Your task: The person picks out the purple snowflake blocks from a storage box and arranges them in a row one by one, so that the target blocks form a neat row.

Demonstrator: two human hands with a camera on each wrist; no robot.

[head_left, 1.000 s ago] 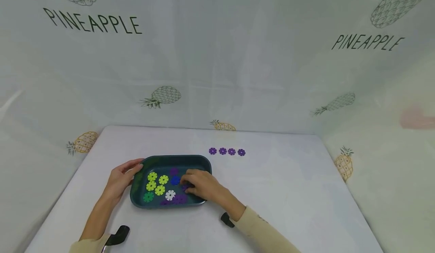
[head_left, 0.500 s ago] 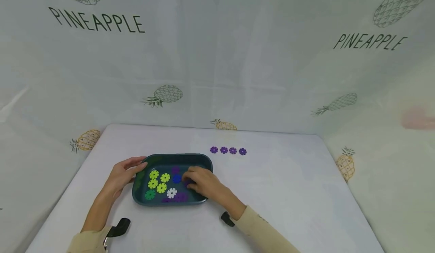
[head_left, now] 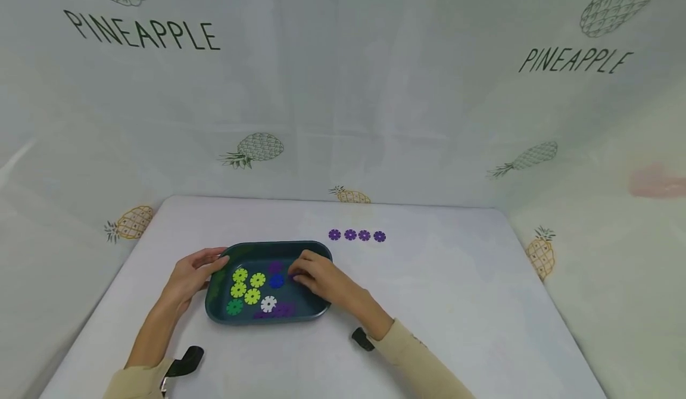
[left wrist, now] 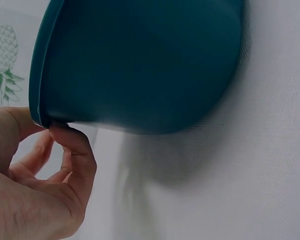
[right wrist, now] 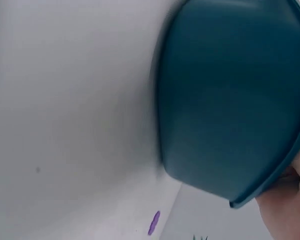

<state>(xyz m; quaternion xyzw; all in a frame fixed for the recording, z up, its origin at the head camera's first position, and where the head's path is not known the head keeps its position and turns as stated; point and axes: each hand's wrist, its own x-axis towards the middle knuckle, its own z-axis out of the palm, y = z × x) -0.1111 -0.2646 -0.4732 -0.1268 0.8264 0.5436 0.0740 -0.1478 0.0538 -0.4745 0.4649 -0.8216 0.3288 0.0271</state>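
Note:
In the head view my left hand (head_left: 187, 277) grips the left end of a dark teal tray (head_left: 268, 243), thumb over the rim. The left wrist view shows curled fingers (left wrist: 72, 142) under that rim. My right hand (head_left: 327, 280) is over the tray's right side, its fingertips pinching a small purple notched disc (head_left: 292, 276), mostly hidden by the fingers. Inside the tray lie several yellow discs (head_left: 258, 279), a green disc (head_left: 234, 306), a white disc (head_left: 268, 304), a blue disc (head_left: 276, 280) and several purple discs (head_left: 284, 309).
Behind the tray to the right, several purple discs (head_left: 350, 234) form a row on the white table (head_left: 455, 292). A pineapple-print curtain (head_left: 375, 89) hangs behind and around it. Dark wrist-camera mounts (head_left: 186, 361) sit by both sleeves.
My right hand has lifted and shifted slightly toward the tray's far side with the purple disc at its fingertips. The left hand keeps its hold on the tray.

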